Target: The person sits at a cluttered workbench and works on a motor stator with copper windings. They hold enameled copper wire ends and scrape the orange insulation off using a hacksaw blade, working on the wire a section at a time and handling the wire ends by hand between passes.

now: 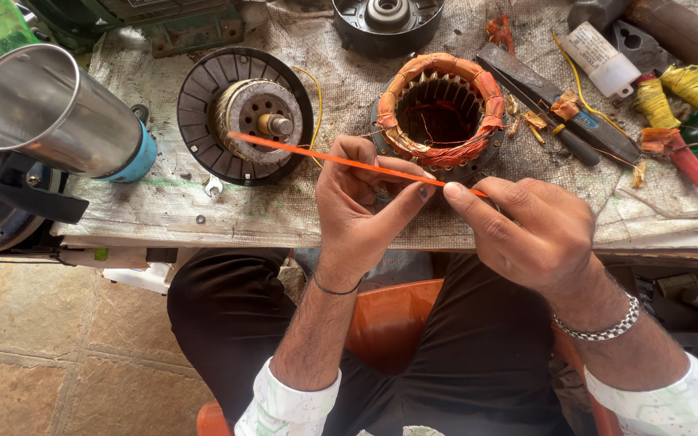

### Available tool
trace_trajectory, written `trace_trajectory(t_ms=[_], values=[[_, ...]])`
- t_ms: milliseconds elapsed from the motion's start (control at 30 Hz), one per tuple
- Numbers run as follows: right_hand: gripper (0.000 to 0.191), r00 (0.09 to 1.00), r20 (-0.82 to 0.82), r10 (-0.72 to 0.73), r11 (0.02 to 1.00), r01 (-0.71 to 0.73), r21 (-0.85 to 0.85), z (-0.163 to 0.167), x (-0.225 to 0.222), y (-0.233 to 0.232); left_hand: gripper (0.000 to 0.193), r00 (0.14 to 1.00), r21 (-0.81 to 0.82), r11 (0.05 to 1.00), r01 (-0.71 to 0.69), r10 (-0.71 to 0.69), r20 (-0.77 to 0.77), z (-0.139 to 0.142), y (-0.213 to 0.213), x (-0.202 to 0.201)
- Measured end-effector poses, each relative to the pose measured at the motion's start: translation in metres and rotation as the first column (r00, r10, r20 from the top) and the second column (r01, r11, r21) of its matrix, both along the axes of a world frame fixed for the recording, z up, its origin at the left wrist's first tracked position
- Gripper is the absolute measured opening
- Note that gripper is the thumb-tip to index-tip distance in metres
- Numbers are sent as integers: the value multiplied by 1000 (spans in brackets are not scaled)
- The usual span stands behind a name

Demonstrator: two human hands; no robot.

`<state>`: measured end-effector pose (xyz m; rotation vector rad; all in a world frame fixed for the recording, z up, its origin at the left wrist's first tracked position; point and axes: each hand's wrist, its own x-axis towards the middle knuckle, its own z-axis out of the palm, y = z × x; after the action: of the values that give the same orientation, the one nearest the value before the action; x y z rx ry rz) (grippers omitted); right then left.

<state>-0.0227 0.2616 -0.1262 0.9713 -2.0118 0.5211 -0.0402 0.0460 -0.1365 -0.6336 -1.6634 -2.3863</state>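
left hand (pixel 361 206): fingers pinched on orange strip (pixel 341 161) | right hand (pixel 527 230): fingers pinched on strip's right end | strip: taut between both hands, above bench (pixel 163 202) edge, its free end over rotor (pixel 252 113) | stator (pixel 439 109): on bench just behind hands

- The left hand (pixel 361 214) has a thin dark band round its wrist (pixel 335 288).
- The right hand (pixel 527 234) has a silvery chain-link bracelet (pixel 603 327) at the wrist.
- Both forearms are bare, the sleeves rolled back into pale cuffs with a faint green print, left (pixel 284 404) and right (pixel 672 400).
- Black trousers (pixel 228 323) cover both thighs.
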Motion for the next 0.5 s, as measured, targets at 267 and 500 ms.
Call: trace_trajectory(t_ms=[267, 500], values=[[42, 1000, -17, 12, 1000, -12, -9, 4, -1, -3, 42, 999, 32, 999, 37, -38, 15, -1, -1, -2], [39, 998, 2, 60, 997, -60, -43, 2, -3, -3, 43, 995, 27, 995, 97, -97, -4, -4, -3, -3]])
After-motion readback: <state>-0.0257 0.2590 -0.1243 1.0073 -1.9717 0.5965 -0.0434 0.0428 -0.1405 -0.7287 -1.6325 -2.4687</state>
